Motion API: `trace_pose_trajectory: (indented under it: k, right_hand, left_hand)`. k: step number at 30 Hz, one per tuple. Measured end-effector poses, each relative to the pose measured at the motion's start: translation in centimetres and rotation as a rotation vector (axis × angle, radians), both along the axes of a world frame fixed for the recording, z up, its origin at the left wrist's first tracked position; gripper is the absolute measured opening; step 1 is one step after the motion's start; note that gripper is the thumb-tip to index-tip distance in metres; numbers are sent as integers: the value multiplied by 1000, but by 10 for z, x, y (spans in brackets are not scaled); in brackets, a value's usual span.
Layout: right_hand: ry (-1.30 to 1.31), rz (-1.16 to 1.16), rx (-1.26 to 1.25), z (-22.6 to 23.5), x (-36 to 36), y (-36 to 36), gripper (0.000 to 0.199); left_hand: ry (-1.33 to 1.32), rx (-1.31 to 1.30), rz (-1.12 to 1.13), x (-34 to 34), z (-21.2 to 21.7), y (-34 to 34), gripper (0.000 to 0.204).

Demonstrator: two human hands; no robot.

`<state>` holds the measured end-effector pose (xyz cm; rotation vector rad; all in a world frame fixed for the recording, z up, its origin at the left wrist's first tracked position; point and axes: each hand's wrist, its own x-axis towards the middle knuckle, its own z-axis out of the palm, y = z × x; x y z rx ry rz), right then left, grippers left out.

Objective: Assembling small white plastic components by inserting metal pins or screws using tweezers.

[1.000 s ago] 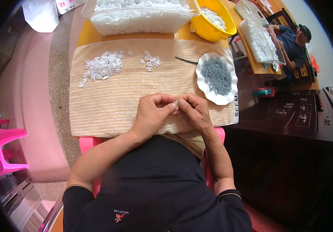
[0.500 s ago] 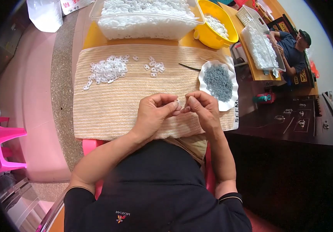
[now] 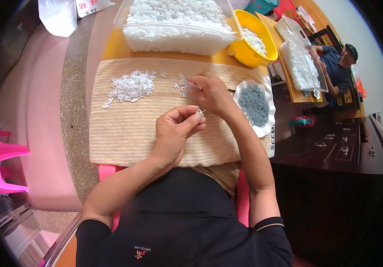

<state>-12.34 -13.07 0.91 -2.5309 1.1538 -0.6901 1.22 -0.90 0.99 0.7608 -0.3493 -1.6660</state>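
My left hand point(image 3: 179, 129) is closed over the middle of the striped towel, pinching a small white plastic piece point(image 3: 200, 113) between thumb and forefinger. A thin pin-like bit sticks out of that piece. My right hand point(image 3: 213, 94) reaches farther out, its bent fingers down at a small cluster of white plastic pieces point(image 3: 182, 83). Its fingertips are smeared and partly hidden, so a hold on a piece does not show. Left of the cluster lies a bigger pile of white plastic pieces point(image 3: 131, 85). Small grey pins point(image 3: 253, 104) fill a white wavy-rimmed dish point(image 3: 263, 130) at the right.
A clear bin point(image 3: 178, 44) heaped with white pieces stands behind the towel point(image 3: 124, 138). Beside it is a yellow basin point(image 3: 269, 51) with more white pieces. Another person point(image 3: 337, 66) sits at a table at the far right. A pink stool point(image 3: 4, 155) stands at the left.
My right hand has left my left hand and moved up to the small cluster. My left hand keeps its place, with the white piece now showing. The whole view has shifted slightly.
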Motion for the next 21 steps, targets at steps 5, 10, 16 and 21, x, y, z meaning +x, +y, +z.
trace_pose_trajectory:
  k: [5, 10, 16, 21]
  right_hand:
    - [69, -7, 81, 1, 8, -5, 18]
    - [34, -6, 65, -2, 5, -4, 15]
    - [30, -53, 128, 3, 4, 0, 16]
    - [17, -53, 43, -3, 9, -7, 20]
  left_hand:
    - [5, -4, 6, 3, 3, 0, 15]
    - [13, -10, -9, 2, 2, -1, 16]
    - [11, -5, 16, 1, 2, 1, 16]
    - [12, 10, 17, 0, 3, 1, 16]
